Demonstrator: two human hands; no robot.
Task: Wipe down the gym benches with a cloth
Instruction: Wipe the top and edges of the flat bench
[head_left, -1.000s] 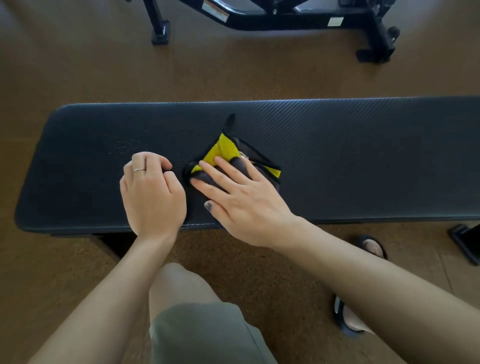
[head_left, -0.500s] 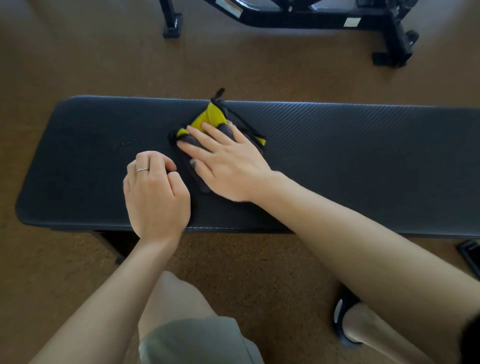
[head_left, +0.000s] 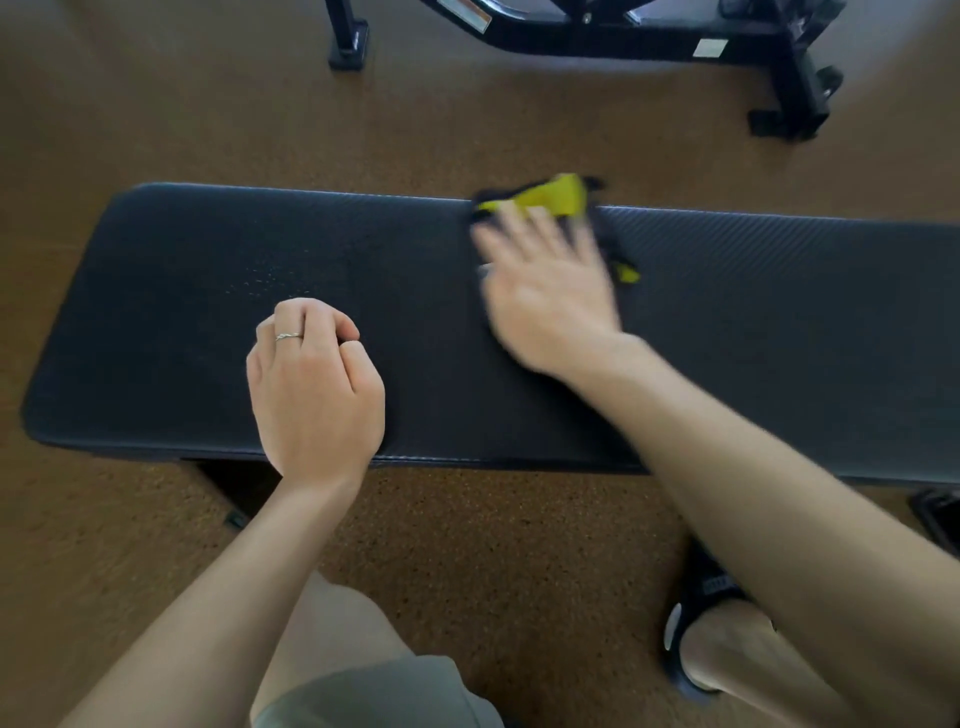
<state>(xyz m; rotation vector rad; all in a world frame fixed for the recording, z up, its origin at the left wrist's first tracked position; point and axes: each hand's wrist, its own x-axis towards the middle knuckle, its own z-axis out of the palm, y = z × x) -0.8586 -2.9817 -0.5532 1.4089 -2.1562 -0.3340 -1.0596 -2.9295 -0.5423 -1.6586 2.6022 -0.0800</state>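
Note:
A long black padded gym bench runs across the head view. A yellow and black cloth lies at the bench's far edge, partly hidden under my right hand. That hand presses flat on the cloth with straight, spread fingers and is motion-blurred. My left hand rests on the bench near its front edge, left of centre, fingers curled into a loose fist with nothing in it; a ring shows on one finger. Small droplets speckle the pad just beyond the left hand.
Brown speckled floor surrounds the bench. A black frame of other gym equipment stands beyond it at the top. My knee in grey shorts and my foot in a dark sandal are below the bench's front edge.
My right hand has slid the cloth from the bench's near middle out to the far edge and to the right. The left hand has stayed in place, fist unchanged.

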